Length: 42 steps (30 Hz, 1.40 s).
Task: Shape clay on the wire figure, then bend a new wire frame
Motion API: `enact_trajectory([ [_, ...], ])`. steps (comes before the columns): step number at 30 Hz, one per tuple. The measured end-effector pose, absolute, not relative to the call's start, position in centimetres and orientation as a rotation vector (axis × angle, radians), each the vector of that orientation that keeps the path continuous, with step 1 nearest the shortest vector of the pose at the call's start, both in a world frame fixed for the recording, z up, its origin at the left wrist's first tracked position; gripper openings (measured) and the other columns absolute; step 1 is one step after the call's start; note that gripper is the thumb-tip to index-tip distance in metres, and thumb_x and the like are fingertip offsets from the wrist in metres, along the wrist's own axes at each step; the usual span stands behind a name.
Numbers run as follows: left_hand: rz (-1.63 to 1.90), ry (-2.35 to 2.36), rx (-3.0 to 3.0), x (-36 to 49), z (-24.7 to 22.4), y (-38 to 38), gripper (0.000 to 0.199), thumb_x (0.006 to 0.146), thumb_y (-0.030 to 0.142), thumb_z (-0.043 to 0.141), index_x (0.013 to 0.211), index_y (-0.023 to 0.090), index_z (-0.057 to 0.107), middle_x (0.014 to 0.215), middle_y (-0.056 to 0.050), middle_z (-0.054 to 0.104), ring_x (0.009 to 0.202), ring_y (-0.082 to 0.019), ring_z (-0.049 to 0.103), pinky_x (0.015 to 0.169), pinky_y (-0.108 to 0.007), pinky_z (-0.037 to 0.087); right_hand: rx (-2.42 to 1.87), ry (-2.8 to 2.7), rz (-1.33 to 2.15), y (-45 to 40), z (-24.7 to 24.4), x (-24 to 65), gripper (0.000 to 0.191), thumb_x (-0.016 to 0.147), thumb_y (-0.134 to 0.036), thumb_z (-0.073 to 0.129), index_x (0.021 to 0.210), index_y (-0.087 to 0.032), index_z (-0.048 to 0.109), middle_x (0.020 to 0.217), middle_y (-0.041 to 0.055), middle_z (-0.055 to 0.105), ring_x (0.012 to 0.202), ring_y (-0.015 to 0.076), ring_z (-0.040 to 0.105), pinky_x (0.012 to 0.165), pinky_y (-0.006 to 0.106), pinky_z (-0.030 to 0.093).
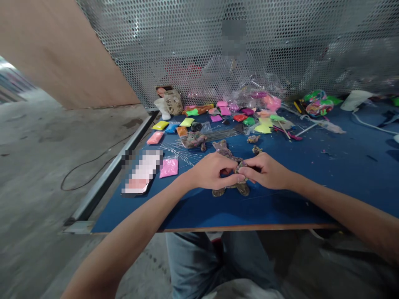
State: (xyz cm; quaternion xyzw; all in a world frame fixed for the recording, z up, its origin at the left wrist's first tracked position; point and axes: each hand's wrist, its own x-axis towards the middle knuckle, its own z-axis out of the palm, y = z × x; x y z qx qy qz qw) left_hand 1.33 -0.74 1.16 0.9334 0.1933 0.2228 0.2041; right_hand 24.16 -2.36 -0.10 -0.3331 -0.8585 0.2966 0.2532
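Pinching clay over the figure, clamped in the fingers of left hand and right hand; seemingly shaping, next calling for light, even pressure.

Workshop, apparently craft corner. Evidence: bare concrete floor, perforated metal panel, blue worktable bearing bright packets, thin wires.

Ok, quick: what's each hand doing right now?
Left hand: closed, thumb and fingers pinching a mottled clay-like piece.
Right hand: closed, pinching apparently the same piece from its other side.
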Motion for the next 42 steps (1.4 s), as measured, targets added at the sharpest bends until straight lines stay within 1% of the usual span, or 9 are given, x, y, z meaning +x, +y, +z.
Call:
enact_trajectory([
  [4,0.576,0.49,2.584,1.3,1.5,-1.1,0.042,0.096,0.04,0.055,0.064,0.019,0.039,0.055,0.005,0.041,0.05,-0.009,0.037,0.053,-0.025,0.027,-0.809,-2.455,0.617,-2.5,0.0,24.4,0.04,0.099,-0.041,0.054,0.066,-0.019,0.048,0.056,-0.0039,0.043,0.052,0.0097,0.039,0.055,0.028,0.026],
  [9,0.534,0.476,2.607,1.5,1.4,-1.2,0.041,0.1,0.04,0.049,0.066,0.02,0.039,0.057,0.004,0.039,0.051,-0.01,0.034,0.053,-0.026,0.027,-0.67,-2.489,0.696,-2.0,-0.1,24.7,0.036,0.102,-0.034,0.049,0.069,-0.02,0.043,0.059,-0.0045,0.042,0.053,0.0096,0.037,0.055,0.027,0.026],
  [14,0.459,0.409,2.509,1.4,1.5,-0.9,0.038,0.102,0.037,0.047,0.069,0.018,0.045,0.057,0.004,0.041,0.052,-0.009,0.038,0.054,-0.025,0.028,-0.562,-2.48,0.63,-1.9,-0.7,24.6,0.037,0.105,-0.029,0.041,0.069,-0.02,0.041,0.063,-0.0037,0.041,0.055,0.0099,0.038,0.058,0.027,0.028],
  [19,0.405,0.401,2.46,1.0,2.1,-0.5,0.04,0.103,0.04,0.046,0.07,0.017,0.048,0.059,0.003,0.041,0.054,-0.01,0.04,0.057,-0.026,0.029,-0.501,-2.434,0.703,-1.6,-1.0,24.4,0.042,0.105,-0.033,0.042,0.065,-0.02,0.038,0.058,-0.0054,0.033,0.051,0.0085,0.034,0.055,0.027,0.025],
  [25,0.423,0.485,2.421,0.0,2.1,0.4,0.042,0.102,0.045,0.047,0.075,0.016,0.059,0.065,-0.001,0.055,0.06,-0.011,0.049,0.059,-0.025,0.034,-0.576,-2.384,0.825,-0.5,-1.7,24.3,0.051,0.104,-0.044,0.044,0.06,-0.02,0.035,0.053,-0.0062,0.027,0.047,0.0079,0.028,0.051,0.027,0.022],
  [28,0.491,0.522,2.412,-0.5,1.7,1.0,0.039,0.101,0.045,0.049,0.081,0.015,0.063,0.071,-0.002,0.06,0.064,-0.012,0.052,0.061,-0.024,0.036,-0.734,-2.353,0.738,0.0,-2.1,24.3,0.049,0.1,-0.048,0.051,0.061,-0.02,0.042,0.052,-0.0061,0.034,0.048,0.0084,0.033,0.051,0.026,0.024],
  [33,0.552,0.615,2.423,-0.6,1.0,1.6,0.039,0.093,0.05,0.063,0.077,0.014,0.061,0.065,0.003,0.052,0.058,-0.009,0.045,0.057,-0.022,0.032,-0.984,-2.25,0.624,-0.1,-1.9,23.9,0.045,0.099,-0.049,0.053,0.066,-0.018,0.053,0.052,-0.0042,0.049,0.047,0.0095,0.041,0.052,0.026,0.027],
  [37,0.533,0.595,2.455,-0.5,1.1,1.4,0.033,0.097,0.044,0.057,0.082,0.015,0.063,0.066,0.002,0.055,0.059,-0.009,0.049,0.057,-0.023,0.032,-0.971,-2.336,0.488,-0.8,-1.5,23.7,0.041,0.095,-0.051,0.059,0.07,-0.019,0.055,0.056,-0.0033,0.051,0.051,0.0112,0.045,0.055,0.026,0.029],
  [42,0.51,0.584,2.547,-0.8,1.4,1.2,0.036,0.098,0.042,0.055,0.073,0.016,0.054,0.061,0.002,0.052,0.055,-0.01,0.046,0.057,-0.025,0.03,-0.857,-2.343,0.288,-1.2,-0.8,23.9,0.029,0.092,-0.047,0.064,0.097,-0.019,0.062,0.079,0.0016,0.066,0.062,0.0136,0.053,0.062,0.027,0.035],
])
